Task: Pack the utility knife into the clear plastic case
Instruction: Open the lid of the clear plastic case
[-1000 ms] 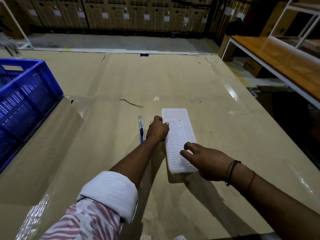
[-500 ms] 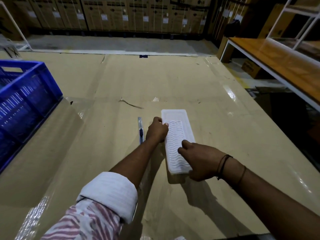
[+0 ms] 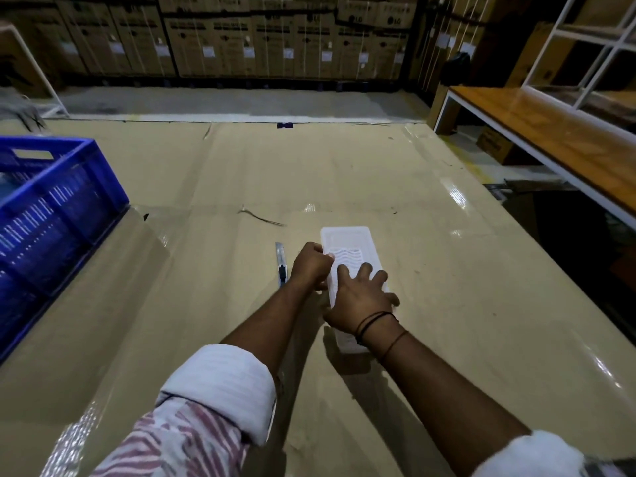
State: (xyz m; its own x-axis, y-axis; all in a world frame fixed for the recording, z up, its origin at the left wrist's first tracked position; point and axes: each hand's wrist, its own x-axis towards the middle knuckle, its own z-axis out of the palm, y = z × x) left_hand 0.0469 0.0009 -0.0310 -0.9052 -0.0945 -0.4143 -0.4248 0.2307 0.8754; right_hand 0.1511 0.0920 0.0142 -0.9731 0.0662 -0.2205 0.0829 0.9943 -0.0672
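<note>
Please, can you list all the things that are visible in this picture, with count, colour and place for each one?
clear plastic case: one, translucent white with a wavy pattern, flat on the table at centre, under both hands.
utility knife: one, silver and black, on the table just left of the case, outside it.
table: one, tan cardboard-covered surface, fills the middle.
crate: one, blue, left edge of the table.
cardboard boxes: many, brown, stacked along the back wall.
bench: one, wooden top with white frame, right side.
left hand: one, at the case's left edge.
right hand: one, spread flat on the case, dark bands at the wrist.
</note>
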